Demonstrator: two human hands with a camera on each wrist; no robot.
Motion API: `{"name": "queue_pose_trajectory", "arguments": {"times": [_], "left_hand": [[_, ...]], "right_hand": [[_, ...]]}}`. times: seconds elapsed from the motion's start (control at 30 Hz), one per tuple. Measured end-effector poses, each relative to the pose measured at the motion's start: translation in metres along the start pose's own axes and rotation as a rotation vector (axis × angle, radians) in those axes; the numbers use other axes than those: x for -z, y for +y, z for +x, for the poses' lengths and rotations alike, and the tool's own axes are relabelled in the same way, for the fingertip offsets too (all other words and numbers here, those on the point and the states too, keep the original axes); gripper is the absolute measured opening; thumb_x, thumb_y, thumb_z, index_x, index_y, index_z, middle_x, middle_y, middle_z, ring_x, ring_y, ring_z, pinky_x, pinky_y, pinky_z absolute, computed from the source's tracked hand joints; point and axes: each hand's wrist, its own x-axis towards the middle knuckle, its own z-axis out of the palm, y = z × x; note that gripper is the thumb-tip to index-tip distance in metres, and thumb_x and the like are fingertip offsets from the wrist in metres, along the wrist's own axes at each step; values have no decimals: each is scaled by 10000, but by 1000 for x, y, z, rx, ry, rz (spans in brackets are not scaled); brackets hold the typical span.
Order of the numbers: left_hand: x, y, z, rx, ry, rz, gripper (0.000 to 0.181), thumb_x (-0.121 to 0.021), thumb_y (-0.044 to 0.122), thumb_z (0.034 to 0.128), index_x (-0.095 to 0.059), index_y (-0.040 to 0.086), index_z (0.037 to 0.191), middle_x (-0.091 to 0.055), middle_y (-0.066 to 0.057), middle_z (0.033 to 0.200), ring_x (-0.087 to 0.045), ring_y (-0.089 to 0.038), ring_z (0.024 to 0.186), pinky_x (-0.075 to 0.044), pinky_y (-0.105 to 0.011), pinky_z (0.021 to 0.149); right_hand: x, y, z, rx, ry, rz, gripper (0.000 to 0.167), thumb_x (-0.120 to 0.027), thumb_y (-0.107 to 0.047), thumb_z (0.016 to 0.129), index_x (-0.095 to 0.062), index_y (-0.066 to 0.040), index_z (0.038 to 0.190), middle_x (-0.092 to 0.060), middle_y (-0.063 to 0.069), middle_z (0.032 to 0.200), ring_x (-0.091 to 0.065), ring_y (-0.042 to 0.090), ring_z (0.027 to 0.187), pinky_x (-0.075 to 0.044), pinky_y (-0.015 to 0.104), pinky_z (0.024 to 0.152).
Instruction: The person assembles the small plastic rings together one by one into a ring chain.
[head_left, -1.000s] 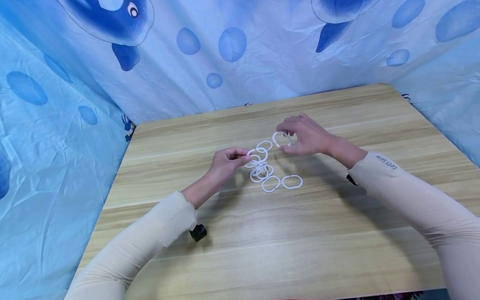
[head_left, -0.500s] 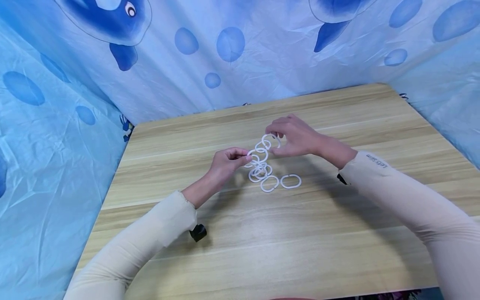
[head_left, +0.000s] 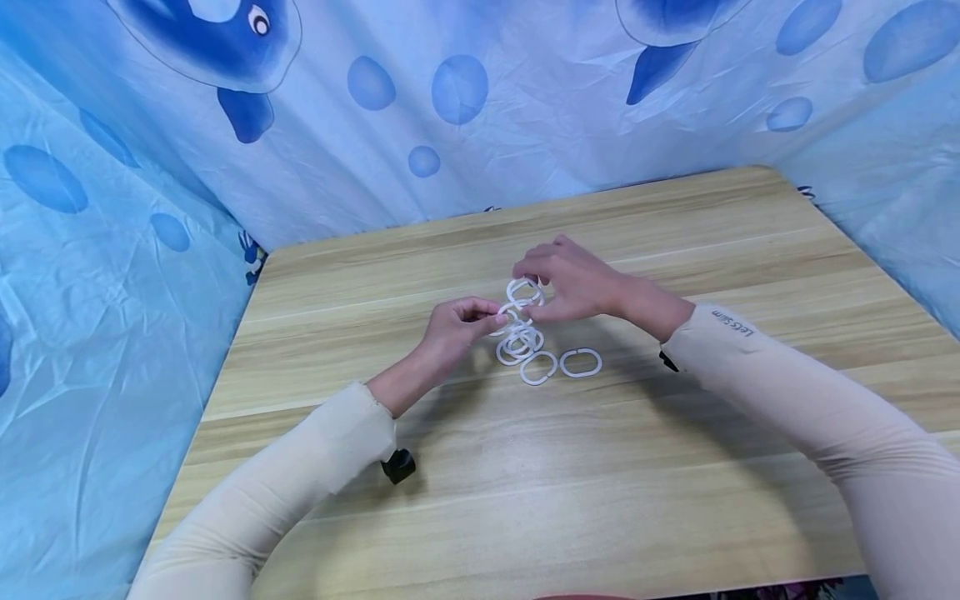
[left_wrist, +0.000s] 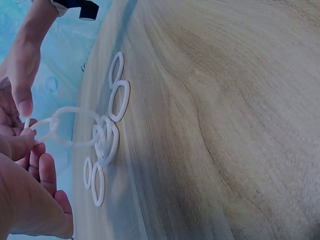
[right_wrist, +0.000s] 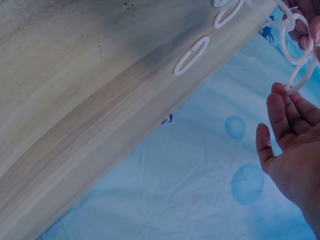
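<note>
White oval rings hang linked as a short chain between the two hands. The left hand (head_left: pixel 454 330) pinches a ring of this chain between thumb and fingertips. Just to its right and above, the right hand (head_left: pixel 576 279) holds another white ring (head_left: pixel 524 291) between thumb and fingers. In the right wrist view, a linked ring (right_wrist: pixel 284 45) hangs near the left hand's fingertips, and the right hand (right_wrist: pixel 295 125) touches the lower ring. Below the hands, several overlapping rings (head_left: pixel 517 345) lie in a cluster. The left wrist view shows the chain ring (left_wrist: pixel 75 109) in front of that cluster.
Two single rings lie nearer the front of the wooden table (head_left: pixel 525 500): one (head_left: pixel 538 367) beside the cluster, another (head_left: pixel 581 362) to its right. Blue curtains (head_left: pixel 360 150) with printed sea animals stand behind and left. A black object (head_left: pixel 398 466) is at the left cuff.
The right hand has moved left and slightly down with its ring, coming close to the left hand. Its ring now overlaps the chain's upper ring. The left hand has barely moved.
</note>
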Motion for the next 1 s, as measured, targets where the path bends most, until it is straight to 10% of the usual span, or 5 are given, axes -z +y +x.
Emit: {"name": "queue_pose_trajectory", "arguments": {"times": [0.27,0.67,1.0], "left_hand": [[1,-1,-1,-1,3,19,217,-741,118,852,-701,-13,1020,-691,-12,907,-600,-89,827,-498,-228,766],[3,-2,0,-2,37,-21,208,-723,87,862,-696,-29,1032,-659,2,863,-590,-84,800,-492,-410,905],[6,-4,0,-19,65,-21,218,-732,76,848,-690,-5,1046,-647,-9,912,-565,-104,837,-474,-177,709]], "right_hand": [[-1,-2,0,-3,-35,-46,252,-709,-341,749,-632,-142,883,-578,23,739,-452,129,682,-315,336,706],[-7,-6,-3,25,-114,-55,215,-702,-313,732,-648,-154,866,-551,-12,710,-446,111,643,-324,339,672],[-5,-4,-4,-9,-138,-45,299,-705,-323,734,-691,-108,941,-558,-16,725,-454,118,656,-332,349,687]]}}
